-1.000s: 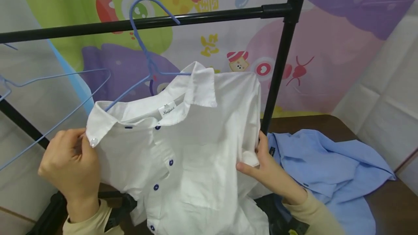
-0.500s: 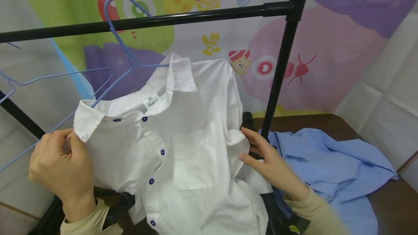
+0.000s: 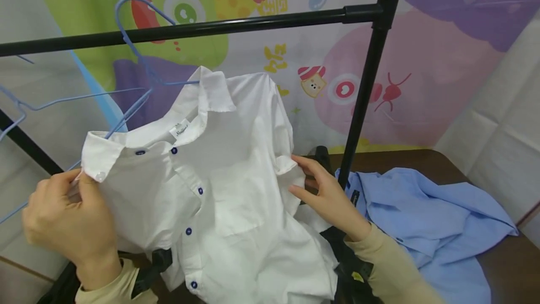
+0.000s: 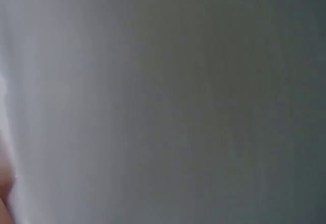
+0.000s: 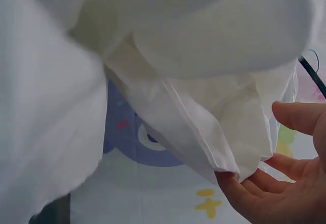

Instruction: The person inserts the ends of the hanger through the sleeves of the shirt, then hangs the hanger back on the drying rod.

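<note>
Compared with the earlier head views, the thin pale-blue wire hanger point(image 3: 117, 15) has slid along the glossy black tubular rail point(image 3: 253, 23) towards nine o'clock, and the white cotton shirt with navy buttons point(image 3: 249, 191) has gone with it. For the work in hand, that suggests cloth and wire travel as one, the hook bearing some of the weight.

The shirt hangs mid-view, its collar at ten o'clock around the hanger. At eight o'clock the person's left hand point(image 3: 69, 217) pinches cloth at the collar point between thumb and forefinger. At four o'clock the right hand point(image 3: 326, 193) has its thumb spread from the fingers, whose tips touch the edge of the cloth.

Bare rail now runs from the hook to the black upright post point(image 3: 366, 79) at two o'clock. Room is tighter at nine, where a second pale-blue wire hanger point(image 3: 84, 97) reaches the first; whether they touch cannot be told. At four o'clock, a crumpled light-blue shirt point(image 3: 422, 215) lies on the dark-brown tabletop point(image 3: 430, 157), beyond the right hand.
</note>
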`<state>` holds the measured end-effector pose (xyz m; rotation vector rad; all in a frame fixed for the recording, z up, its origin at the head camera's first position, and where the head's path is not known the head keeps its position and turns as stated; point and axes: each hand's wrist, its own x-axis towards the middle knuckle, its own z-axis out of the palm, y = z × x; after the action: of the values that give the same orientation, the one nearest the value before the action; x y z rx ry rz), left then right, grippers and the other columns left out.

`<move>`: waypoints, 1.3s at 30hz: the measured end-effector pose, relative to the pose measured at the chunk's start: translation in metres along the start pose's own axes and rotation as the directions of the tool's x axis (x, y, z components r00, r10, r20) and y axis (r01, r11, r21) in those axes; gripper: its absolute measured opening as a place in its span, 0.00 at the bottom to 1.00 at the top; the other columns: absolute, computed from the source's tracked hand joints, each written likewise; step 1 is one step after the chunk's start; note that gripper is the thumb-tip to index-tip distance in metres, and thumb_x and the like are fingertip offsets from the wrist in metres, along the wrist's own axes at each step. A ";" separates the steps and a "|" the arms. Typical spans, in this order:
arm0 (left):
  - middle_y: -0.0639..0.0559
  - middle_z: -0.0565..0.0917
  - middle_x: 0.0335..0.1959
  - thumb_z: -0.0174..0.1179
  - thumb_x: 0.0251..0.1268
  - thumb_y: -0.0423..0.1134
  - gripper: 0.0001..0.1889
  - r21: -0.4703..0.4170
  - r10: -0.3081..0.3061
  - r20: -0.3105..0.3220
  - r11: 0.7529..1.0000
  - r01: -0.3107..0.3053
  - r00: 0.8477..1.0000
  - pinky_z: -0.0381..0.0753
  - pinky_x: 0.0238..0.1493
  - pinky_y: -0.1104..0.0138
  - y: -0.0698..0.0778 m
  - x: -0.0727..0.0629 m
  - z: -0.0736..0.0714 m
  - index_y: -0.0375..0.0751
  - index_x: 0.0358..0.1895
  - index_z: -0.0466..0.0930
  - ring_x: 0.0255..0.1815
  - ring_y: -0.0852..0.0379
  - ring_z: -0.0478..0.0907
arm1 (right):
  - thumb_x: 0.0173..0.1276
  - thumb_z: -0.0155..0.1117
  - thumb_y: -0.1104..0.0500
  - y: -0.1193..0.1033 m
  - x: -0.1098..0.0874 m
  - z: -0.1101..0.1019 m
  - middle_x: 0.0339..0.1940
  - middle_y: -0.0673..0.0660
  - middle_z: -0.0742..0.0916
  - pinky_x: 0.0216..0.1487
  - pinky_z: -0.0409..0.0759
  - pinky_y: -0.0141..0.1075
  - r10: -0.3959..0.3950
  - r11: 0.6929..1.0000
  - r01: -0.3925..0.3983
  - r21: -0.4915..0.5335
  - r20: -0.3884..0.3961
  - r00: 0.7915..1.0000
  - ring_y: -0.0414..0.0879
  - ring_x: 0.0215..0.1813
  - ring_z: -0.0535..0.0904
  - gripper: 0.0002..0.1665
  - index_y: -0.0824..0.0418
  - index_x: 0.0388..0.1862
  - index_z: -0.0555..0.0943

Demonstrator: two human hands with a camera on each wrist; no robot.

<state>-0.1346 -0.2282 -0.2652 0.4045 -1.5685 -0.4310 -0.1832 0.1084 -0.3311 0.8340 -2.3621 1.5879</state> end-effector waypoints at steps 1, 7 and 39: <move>0.36 0.80 0.25 0.50 0.56 0.38 0.14 0.010 -0.010 -0.006 1.000 0.010 1.000 0.60 0.32 0.57 0.000 0.000 0.000 0.31 0.24 0.81 0.30 0.37 0.74 | 0.64 0.59 0.56 0.000 0.003 0.002 0.61 0.56 0.71 0.52 0.75 0.41 -0.006 1.000 0.006 0.005 0.002 1.000 0.50 0.57 0.73 0.35 0.55 0.68 0.59; 0.36 0.80 0.24 0.52 0.58 0.40 0.15 0.033 -0.039 -0.019 0.999 0.040 0.999 0.56 0.34 0.67 -0.003 0.002 -0.001 0.32 0.27 0.83 0.30 0.39 0.73 | 0.62 0.61 0.53 0.002 0.019 0.014 0.64 0.54 0.68 0.55 0.72 0.47 -0.017 1.000 0.017 0.024 0.028 0.999 0.49 0.59 0.71 0.40 0.45 0.70 0.54; 0.38 0.83 0.31 0.57 0.57 0.49 0.17 0.091 -0.157 -0.051 0.983 0.161 0.986 0.64 0.52 0.57 -0.027 0.008 0.000 0.38 0.32 0.85 0.38 0.40 0.76 | 0.59 0.63 0.47 0.012 0.076 0.071 0.67 0.51 0.67 0.47 0.73 0.36 0.041 0.985 -0.010 -0.172 0.179 0.983 0.44 0.51 0.73 0.41 0.50 0.69 0.59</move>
<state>-0.1356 -0.2554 -0.2715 0.6120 -1.5235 -0.4683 -0.2413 0.0213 -0.3368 0.9511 -2.6008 1.3447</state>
